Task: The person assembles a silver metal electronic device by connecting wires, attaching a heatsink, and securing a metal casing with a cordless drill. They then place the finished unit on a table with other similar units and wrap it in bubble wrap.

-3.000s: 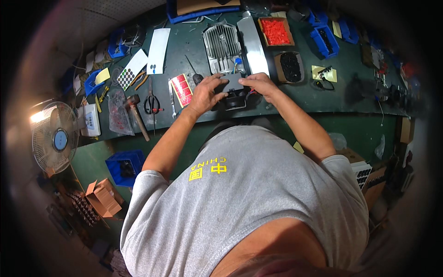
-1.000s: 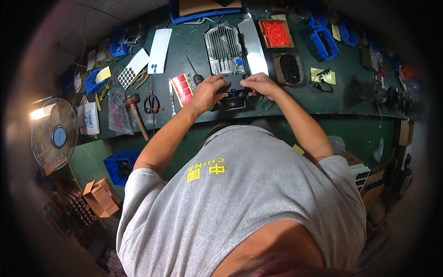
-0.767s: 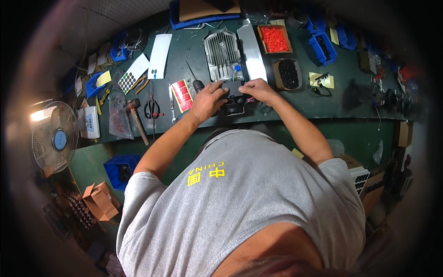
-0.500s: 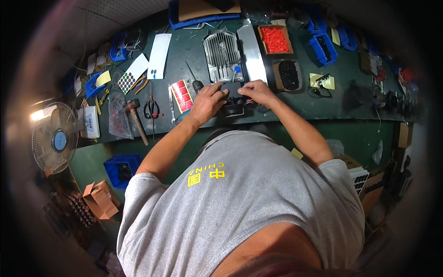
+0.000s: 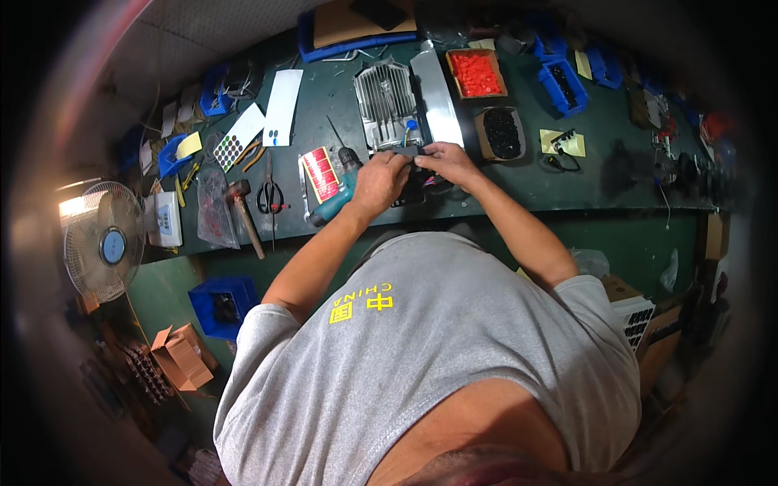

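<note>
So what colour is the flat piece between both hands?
The flat piece is dark grey; head view.

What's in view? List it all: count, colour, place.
Block: 1, dark grey, between hands
Finned housing: 1, silver, beyond block
Panel: 1, silver, right of housing
Drill: 1, teal, left of block
Label sheet: 1, red, left of drill
Scissors: 1 pair, black, left of label sheet
Hammer: 1, brown, left of scissors
Pliers: 1 pair, orange-handled, beyond scissors
Paper sheets: 2, white, left of housing
Parts boxes: 2, brown, right of panel
Cable: 1, black, right of parts boxes
Bins: several, blue, bench's back, one below
Fan: 1, grey, far left
Bench: 1, dark green, under tools
Other clutter: uncounted, mixed, along rim
Left hand: 1, bare, on block
Right hand: 1, bare, on block
</note>
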Available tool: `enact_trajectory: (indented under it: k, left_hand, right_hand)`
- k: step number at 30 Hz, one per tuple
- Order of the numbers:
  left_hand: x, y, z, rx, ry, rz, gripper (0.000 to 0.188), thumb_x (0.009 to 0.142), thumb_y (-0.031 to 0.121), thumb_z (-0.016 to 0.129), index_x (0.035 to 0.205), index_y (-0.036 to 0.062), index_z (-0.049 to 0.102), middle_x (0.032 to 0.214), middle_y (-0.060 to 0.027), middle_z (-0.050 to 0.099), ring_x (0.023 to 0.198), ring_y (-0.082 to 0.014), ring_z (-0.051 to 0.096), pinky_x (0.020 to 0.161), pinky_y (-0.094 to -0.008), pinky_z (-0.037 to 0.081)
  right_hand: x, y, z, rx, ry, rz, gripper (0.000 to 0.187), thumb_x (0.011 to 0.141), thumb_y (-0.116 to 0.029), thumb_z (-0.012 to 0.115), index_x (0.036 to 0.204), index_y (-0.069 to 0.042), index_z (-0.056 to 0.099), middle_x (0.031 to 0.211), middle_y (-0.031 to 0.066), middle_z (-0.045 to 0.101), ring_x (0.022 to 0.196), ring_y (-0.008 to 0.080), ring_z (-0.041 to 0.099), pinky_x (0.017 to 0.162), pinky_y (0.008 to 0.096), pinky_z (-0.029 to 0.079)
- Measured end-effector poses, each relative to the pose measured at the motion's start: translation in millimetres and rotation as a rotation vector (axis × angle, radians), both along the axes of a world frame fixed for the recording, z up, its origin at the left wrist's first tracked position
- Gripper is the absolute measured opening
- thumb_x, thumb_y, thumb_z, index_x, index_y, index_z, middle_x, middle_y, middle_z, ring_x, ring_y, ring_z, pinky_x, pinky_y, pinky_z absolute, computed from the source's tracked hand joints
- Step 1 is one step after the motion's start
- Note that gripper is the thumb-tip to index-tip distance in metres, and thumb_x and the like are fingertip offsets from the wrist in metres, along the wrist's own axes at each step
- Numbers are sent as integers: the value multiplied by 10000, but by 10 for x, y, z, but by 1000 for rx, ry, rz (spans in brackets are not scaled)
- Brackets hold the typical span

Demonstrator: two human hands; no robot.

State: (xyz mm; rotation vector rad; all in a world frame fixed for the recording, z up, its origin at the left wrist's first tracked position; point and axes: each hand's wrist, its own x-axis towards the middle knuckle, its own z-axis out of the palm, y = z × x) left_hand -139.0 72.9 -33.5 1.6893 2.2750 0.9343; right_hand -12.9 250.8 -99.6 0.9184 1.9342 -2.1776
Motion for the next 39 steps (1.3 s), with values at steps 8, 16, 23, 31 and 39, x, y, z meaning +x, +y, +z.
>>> enact_trajectory:
  k: [8,16,23,31,39]
  left_hand:
    - [47,4,-51,-6,-24,18,177,858,116,709,1029,71,692,884,-127,640,869,-345,638,764,-449,535]
    - [49,10,-29,-51,-38,25,173,881,121,693,1048,76,702,892,-129,647,893,-350,645,779,-446,536]
    - [43,21,-26,-86,-48,18,168,878,125,686,1036,67,690,891,-134,635,888,-350,635,780,-456,531]
    - [31,32,-62,-56,-41,15,166,868,121,691,1025,67,689,875,-138,633,870,-354,636,769,-463,528]
    - [38,40,-43,-49,-49,18,165,858,108,696,1017,67,689,862,-135,631,850,-356,633,750,-471,520]
  right_hand:
    - [210,68,-79,341,50,-23,833,793,-242,790,1468,54,402,1381,266,572,1215,310,617,972,393,532]
    - [371,82,-1,806,-15,-261,791,725,-82,645,1457,28,365,1511,300,367,1465,436,260,1221,475,230]
    - [233,181,-241,166,19,-315,692,804,-57,657,1458,38,452,1377,235,577,1257,301,582,1047,369,472]
    - [291,226,-384,-57,23,-9,438,914,-122,700,1323,-6,596,1160,89,680,1072,150,639,932,272,500]
    - [389,445,-129,-243,-42,26,488,876,-136,720,1331,-36,577,1027,36,673,897,113,622,829,246,495]
